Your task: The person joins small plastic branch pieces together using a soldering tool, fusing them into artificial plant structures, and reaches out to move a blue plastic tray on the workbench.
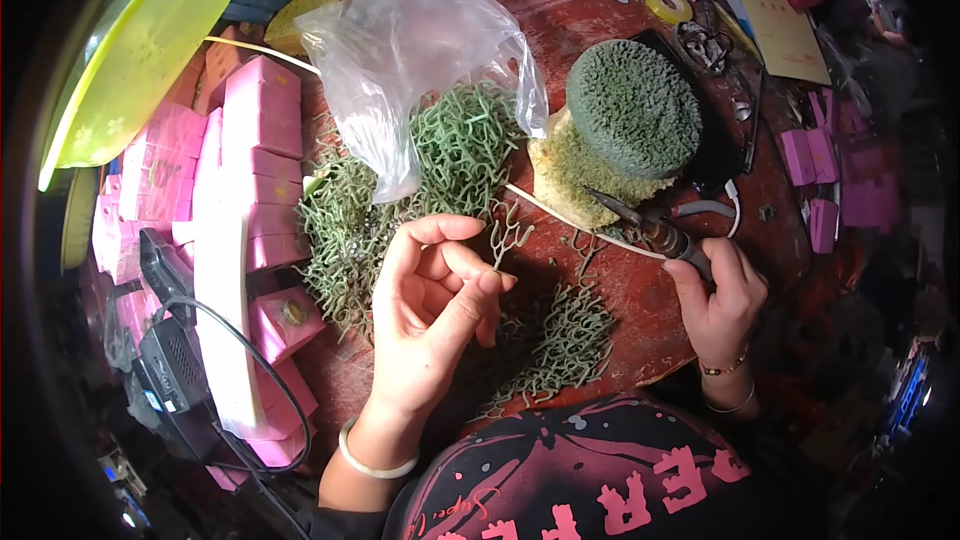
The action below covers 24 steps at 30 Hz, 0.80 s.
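Between thumb and fingertips, my left hand [435,305] pinches a small branched green twig [508,240], held upright. My right hand [718,298] is wrapped round the handle of a dark pointed tool [655,230], whose tip points up and left over a yellowish foam block [560,170]. A round, textured dark green piece [635,110] rests on that block. Behind my left hand lies a heap of green twigs [460,145], partly under a clear plastic bag [420,40]. A smaller pile of twigs [570,340] lies on the red table between my hands.
Pink boxes [262,110] are stacked at the left, beside a black device [175,370] with a cable. A yellow-green translucent sheet [150,60] stands at upper left. Yellow tape [668,4] and an envelope [788,40] lie at upper right. A thin pale stick [575,220] crosses the middle.
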{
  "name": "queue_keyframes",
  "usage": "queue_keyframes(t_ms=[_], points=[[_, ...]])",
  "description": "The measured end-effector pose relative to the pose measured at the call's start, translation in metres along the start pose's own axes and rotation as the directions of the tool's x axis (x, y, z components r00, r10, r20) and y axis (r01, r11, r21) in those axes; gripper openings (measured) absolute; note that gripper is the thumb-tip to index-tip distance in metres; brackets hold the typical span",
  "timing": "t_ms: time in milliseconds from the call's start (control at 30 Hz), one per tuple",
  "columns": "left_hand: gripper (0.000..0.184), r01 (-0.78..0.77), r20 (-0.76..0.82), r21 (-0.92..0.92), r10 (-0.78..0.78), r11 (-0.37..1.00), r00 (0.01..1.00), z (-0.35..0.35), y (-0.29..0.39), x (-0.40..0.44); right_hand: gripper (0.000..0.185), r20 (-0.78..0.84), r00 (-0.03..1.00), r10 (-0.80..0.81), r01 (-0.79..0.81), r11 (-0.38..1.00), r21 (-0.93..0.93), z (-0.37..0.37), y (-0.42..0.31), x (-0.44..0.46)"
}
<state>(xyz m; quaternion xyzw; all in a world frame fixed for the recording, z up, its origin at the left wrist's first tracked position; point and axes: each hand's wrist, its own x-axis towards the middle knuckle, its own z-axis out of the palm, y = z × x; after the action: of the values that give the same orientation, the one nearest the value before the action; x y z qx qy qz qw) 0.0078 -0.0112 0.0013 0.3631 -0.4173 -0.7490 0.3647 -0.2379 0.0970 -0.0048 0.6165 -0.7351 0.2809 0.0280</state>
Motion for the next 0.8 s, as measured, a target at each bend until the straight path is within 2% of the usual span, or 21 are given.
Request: queue_keyframes(t_ms=[67, 300, 367, 433, 500, 567, 800], points=[[0.035, 0.005, -0.001, -0.009, -0.005, 1.000, 1.000, 0.000, 0.000, 0.000, 0.037, -0.054, 0.998, -0.035, 0.036, 0.999, 0.032, 0.001, 0.002, -0.001], [0.036, 0.010, -0.001, -0.010, -0.010, 1.000, 1.000, -0.001, -0.002, 0.000, 0.038, -0.059, 0.998, -0.027, 0.028, 0.999, 0.022, 0.001, 0.003, -0.001], [0.036, 0.013, 0.007, -0.012, -0.013, 1.000, 1.000, -0.001, -0.001, -0.001, 0.038, 0.017, 1.000, -0.007, 0.007, 1.000, -0.018, 0.001, 0.002, 0.001], [0.036, 0.014, 0.014, -0.013, -0.014, 1.000, 1.000, 0.001, -0.001, -0.001, 0.039, -0.011, 1.000, -0.009, 0.009, 1.000, -0.011, 0.001, 0.001, 0.001], [0.038, 0.018, -0.061, 0.010, -0.017, 1.000, 0.998, 0.007, -0.002, -0.002, 0.040, -0.036, 0.999, -0.008, 0.008, 1.000, -0.004, 0.000, -0.001, 0.000], [0.038, 0.031, -0.058, 0.033, -0.029, 0.999, 0.998, 0.008, -0.001, -0.002, 0.042, 0.007, 0.999, -0.040, 0.039, 0.995, 0.093, -0.005, -0.004, 0.000], [0.039, 0.063, -0.037, 0.145, -0.058, 0.987, 0.998, 0.007, 0.001, -0.003, 0.044, 0.009, 0.987, -0.158, 0.154, 0.970, 0.187, 0.002, -0.010, 0.001]])
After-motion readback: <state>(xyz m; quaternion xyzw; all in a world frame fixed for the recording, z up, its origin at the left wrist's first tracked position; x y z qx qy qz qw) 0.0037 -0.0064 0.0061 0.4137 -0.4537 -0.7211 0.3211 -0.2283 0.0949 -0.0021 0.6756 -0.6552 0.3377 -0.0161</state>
